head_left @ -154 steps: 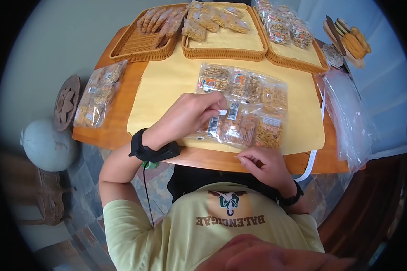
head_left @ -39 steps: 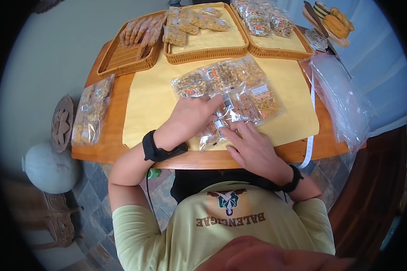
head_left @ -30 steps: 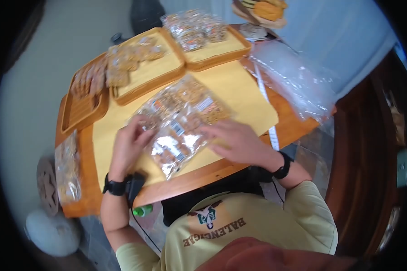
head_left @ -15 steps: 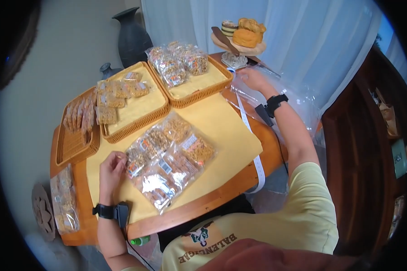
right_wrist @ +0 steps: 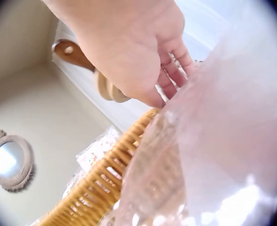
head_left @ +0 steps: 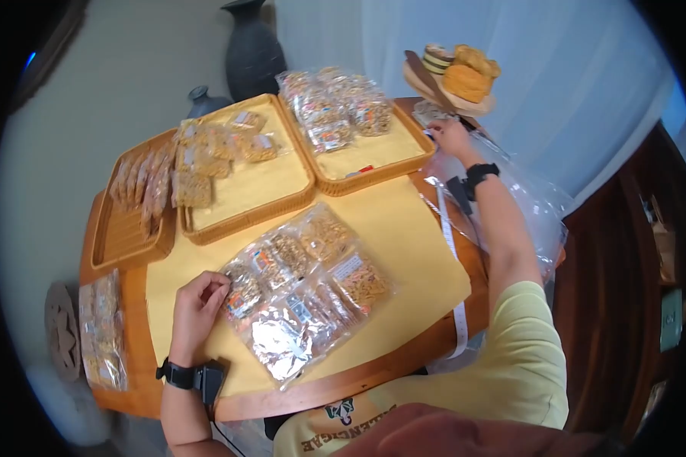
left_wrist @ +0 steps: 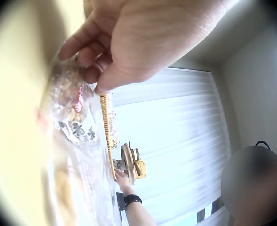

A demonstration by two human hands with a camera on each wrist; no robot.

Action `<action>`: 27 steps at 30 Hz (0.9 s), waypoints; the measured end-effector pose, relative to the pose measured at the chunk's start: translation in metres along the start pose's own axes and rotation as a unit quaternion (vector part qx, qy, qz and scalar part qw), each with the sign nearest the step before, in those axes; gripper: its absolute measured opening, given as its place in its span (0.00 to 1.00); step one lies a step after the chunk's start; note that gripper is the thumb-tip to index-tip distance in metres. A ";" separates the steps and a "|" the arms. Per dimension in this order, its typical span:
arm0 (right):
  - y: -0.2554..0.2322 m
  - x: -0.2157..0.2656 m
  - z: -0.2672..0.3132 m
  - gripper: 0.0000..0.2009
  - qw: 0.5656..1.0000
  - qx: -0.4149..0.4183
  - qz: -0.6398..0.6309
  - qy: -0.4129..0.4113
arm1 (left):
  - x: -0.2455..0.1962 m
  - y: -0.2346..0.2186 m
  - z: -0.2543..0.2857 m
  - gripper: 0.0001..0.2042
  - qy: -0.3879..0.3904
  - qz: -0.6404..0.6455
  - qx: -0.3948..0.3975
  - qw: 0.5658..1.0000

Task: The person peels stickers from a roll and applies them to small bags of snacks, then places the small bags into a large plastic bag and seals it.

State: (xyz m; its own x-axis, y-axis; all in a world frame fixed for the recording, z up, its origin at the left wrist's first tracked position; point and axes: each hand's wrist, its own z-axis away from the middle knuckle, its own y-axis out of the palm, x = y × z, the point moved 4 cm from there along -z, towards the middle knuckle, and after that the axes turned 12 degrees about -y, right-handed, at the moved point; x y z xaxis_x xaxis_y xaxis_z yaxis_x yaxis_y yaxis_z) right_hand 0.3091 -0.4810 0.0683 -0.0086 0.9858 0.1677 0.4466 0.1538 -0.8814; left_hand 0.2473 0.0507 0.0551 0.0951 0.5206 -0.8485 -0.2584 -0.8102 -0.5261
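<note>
Lying on yellow paper [head_left: 404, 232]: filled bag [head_left: 309, 293] | left hand [head_left: 197, 312] is touching its corner, right hand [head_left: 453, 137] by clear sleeves [head_left: 540, 217]; cannot tell whether fingers are pinching | probably handling floppy, slippery, crumbly; opposite edges suiting hold

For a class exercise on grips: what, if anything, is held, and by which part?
Left hand touches the bag at one corner; grip unclear. Right hand: cannot be told.

Three wicker trays [head_left: 251, 215], two large filled bags [head_left: 291, 293] outside them, two dark vases [head_left: 255, 65].
</note>
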 end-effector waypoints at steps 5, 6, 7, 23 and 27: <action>-0.021 0.063 0.012 0.10 0.994 0.004 0.036 -0.100 | -0.001 -0.001 -0.001 0.02 -0.002 0.010 0.012 1.000; -0.022 0.078 0.015 0.10 0.990 0.000 0.057 -0.131 | -0.001 0.000 0.000 0.02 -0.001 0.008 0.015 1.000; -0.019 0.090 0.015 0.10 0.990 0.002 0.054 -0.132 | -0.001 -0.001 0.000 0.02 -0.003 0.007 0.014 1.000; 0.055 0.151 -0.046 0.10 0.847 0.438 -0.224 -0.202 | 0.003 -0.001 -0.005 0.03 0.028 0.003 0.028 0.999; 0.049 0.169 -0.043 0.08 0.870 0.391 -0.107 -0.281 | 0.004 0.001 -0.006 0.03 0.033 0.024 0.031 0.999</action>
State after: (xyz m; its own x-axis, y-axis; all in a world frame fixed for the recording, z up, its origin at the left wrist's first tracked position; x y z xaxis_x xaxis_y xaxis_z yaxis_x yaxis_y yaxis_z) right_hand 0.3682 -0.3093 0.0729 -0.5501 0.7731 0.3158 -0.3627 0.1195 -0.9242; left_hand 0.2528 0.0506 0.0514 0.1441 0.4605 -0.8759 -0.3239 -0.8144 -0.4815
